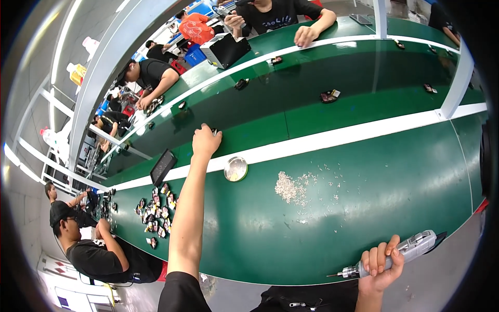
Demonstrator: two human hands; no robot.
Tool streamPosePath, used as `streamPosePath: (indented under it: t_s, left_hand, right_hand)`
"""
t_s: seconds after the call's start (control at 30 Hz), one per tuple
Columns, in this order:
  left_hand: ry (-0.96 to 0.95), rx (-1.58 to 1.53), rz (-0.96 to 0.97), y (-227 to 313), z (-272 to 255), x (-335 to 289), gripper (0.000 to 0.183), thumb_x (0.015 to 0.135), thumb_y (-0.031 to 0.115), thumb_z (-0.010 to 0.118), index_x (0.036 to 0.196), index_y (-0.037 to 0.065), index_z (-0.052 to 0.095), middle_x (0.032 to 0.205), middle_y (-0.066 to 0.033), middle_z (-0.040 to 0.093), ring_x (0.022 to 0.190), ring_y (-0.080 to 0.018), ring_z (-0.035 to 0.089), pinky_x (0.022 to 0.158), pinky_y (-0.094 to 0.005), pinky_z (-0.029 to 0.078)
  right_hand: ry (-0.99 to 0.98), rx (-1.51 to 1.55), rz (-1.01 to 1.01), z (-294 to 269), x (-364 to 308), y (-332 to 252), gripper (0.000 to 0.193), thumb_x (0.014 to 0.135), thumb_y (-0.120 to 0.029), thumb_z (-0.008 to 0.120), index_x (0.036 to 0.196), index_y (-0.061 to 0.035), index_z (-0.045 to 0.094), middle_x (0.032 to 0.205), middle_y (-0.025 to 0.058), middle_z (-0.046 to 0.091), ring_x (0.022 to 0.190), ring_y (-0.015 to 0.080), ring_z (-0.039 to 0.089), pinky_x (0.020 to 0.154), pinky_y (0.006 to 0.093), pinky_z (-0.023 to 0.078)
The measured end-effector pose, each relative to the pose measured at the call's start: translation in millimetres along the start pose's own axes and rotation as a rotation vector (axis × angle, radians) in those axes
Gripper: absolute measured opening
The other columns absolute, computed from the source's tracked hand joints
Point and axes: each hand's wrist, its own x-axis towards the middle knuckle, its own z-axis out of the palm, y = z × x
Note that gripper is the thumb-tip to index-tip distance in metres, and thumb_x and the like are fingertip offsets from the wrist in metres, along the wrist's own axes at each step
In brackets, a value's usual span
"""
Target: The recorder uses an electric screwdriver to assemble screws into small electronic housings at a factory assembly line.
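My left arm reaches out over the white rail to the far green belt. There my left hand (206,141) has its fingers closed around a small dark part (214,132), mostly hidden by the fingers. At the near right edge of the table, my right hand (382,266) grips a grey electric screwdriver (420,244), its thin bit pointing left. A loose heap of tiny pale screws (290,188) is spread over the middle of the green table (249,234). A round shallow tin (246,172) stands just right of my left forearm.
Left of my forearm lie several small black parts with coloured wires and labels (156,210), beside a tilted black tray (163,166). The white rail (322,139) separates table and belt. More small parts, such as one assembly (329,96), sit on the belt. Several people work around.
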Motion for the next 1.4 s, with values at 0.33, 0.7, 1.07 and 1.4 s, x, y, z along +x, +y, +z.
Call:
streamPosePath:
  t_s: [0.33,0.7,1.07,1.4]
  left_hand:
    - [0.026,-0.458,0.324,27,-46,-91,0.032,0.08,0.002,0.063,0.111,-0.004,0.057,0.104,-0.0179,0.06,0.095,-0.0326,0.06,0.081,-0.0366,0.05]
    - [-0.262,-0.571,0.877,118,-99,-340,0.044,0.065,-0.007,0.064,0.108,-0.009,0.058,0.119,-0.0171,0.056,0.105,-0.0326,0.055,0.086,-0.0386,0.049]
    - [-0.195,-0.612,0.83,135,-97,-352,0.037,0.062,-0.009,0.064,0.099,-0.007,0.06,0.107,-0.0156,0.061,0.094,-0.0321,0.059,0.074,-0.0386,0.052]
    - [0.05,-0.485,1.024,140,-85,-362,0.031,0.062,0.001,0.062,0.09,-0.012,0.061,0.096,-0.0208,0.063,0.084,-0.032,0.063,0.062,-0.0346,0.055]
  right_hand:
    - [0.0,-0.039,0.091,-7,-10,-9,0.015,0.088,-0.019,0.045,0.079,-0.0091,0.04,0.046,0.0006,0.034,0.037,0.0122,0.034,0.043,0.0291,0.034]
    - [-0.243,0.011,0.343,-2,-43,9,0.012,0.088,-0.018,0.046,0.081,-0.008,0.044,0.05,0.0008,0.039,0.04,0.0131,0.038,0.048,0.0301,0.036]
    - [-0.152,-0.161,0.521,1,-89,43,0.013,0.088,-0.018,0.046,0.081,-0.0082,0.044,0.051,0.0016,0.04,0.042,0.0143,0.04,0.051,0.0311,0.038]
    - [-0.002,-0.183,0.466,3,-85,53,0.005,0.089,-0.006,0.048,0.087,-0.0025,0.044,0.058,0.005,0.042,0.05,0.0145,0.043,0.053,0.0298,0.041]
